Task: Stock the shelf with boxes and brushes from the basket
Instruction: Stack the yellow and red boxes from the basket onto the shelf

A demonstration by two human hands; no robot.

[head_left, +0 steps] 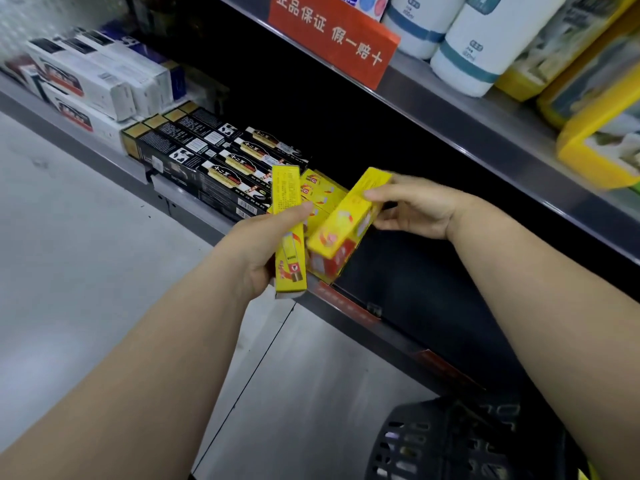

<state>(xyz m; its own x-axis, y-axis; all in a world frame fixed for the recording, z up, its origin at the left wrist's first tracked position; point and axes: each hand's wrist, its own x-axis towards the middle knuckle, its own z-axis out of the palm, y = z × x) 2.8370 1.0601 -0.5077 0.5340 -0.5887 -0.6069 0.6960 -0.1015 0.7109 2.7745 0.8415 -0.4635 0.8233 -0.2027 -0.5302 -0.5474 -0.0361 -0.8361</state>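
The left hand (258,247) grips a long yellow cardboard box (286,190) at mid-length. The right hand (420,209), just beside it, pinches a second yellow box (346,225) near its far end, over the grey metal shelf (104,162). Both boxes are likely light, stiff and crushable, and are best held across the long edges.

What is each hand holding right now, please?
Left hand: grips an upright long yellow cardboard box.
Right hand: holds a tilted long yellow cardboard box.
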